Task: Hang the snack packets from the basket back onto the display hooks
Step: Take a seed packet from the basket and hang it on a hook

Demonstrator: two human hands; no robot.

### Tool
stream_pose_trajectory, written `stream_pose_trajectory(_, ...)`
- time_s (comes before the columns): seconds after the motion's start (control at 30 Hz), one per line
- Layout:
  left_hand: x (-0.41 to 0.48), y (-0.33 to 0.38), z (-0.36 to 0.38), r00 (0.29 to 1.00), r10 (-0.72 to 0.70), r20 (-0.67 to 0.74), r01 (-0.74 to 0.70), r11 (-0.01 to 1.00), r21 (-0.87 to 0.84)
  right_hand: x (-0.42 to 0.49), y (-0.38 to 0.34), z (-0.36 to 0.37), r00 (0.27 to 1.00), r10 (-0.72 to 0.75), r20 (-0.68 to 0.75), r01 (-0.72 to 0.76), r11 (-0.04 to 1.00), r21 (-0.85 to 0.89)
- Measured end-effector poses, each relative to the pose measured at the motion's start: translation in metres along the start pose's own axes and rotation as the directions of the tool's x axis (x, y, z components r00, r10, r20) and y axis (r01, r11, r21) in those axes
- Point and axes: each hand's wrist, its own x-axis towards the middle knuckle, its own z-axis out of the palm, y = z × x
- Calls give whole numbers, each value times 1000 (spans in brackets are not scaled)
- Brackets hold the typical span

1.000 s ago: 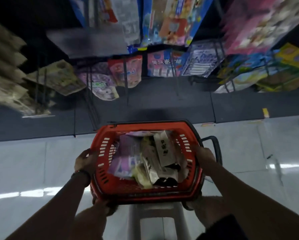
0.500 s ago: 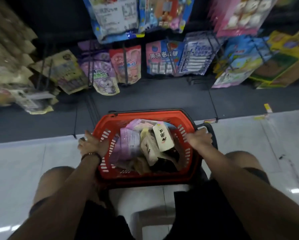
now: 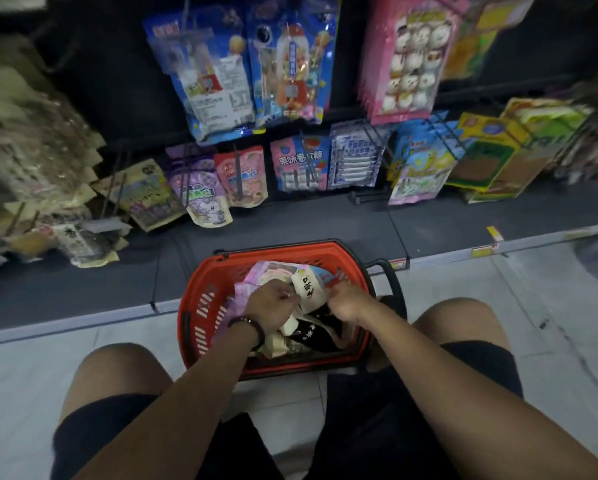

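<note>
A red plastic basket [image 3: 200,306] filled with snack packets [image 3: 309,289] sits on a pale tiled floor [image 3: 24,368] where it meets the dark base shelf [image 3: 290,220] of a display rack; a few packets [image 3: 83,244] rest on that shelf at left.

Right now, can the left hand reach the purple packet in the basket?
Probably yes. The left hand is already inside the red basket, and the purple packet lies right beside it, uncovered on its left edge.
</note>
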Motion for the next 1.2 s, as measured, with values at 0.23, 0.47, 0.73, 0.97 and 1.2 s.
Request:
stream_pose_trajectory(0.23, 99, 13, 46, 974, -205, 93, 206, 979, 1, 45, 46, 21, 984, 161, 74, -172, 968, 180)
stream_pose_trajectory(0.47, 174, 24, 88, 922, -369, 114, 368, 929, 34, 96, 41, 53, 951, 272, 147, -301, 711, 636)
stream_pose_trajectory(0.73, 212, -6, 126, 863, -496, 94, 467, 856, 223, 101, 39, 69, 953, 285, 107, -294, 771, 565)
stream_pose_trajectory(0.97, 171, 4, 75, 914, -405, -32, 406, 912, 53, 76, 18, 68, 983, 186, -14, -149, 827, 542)
stream_pose_trajectory(1.2, 91, -18, 11, 941, -332, -63, 292, 893, -341, 34, -2, 62, 986, 164, -34, -118, 824, 555)
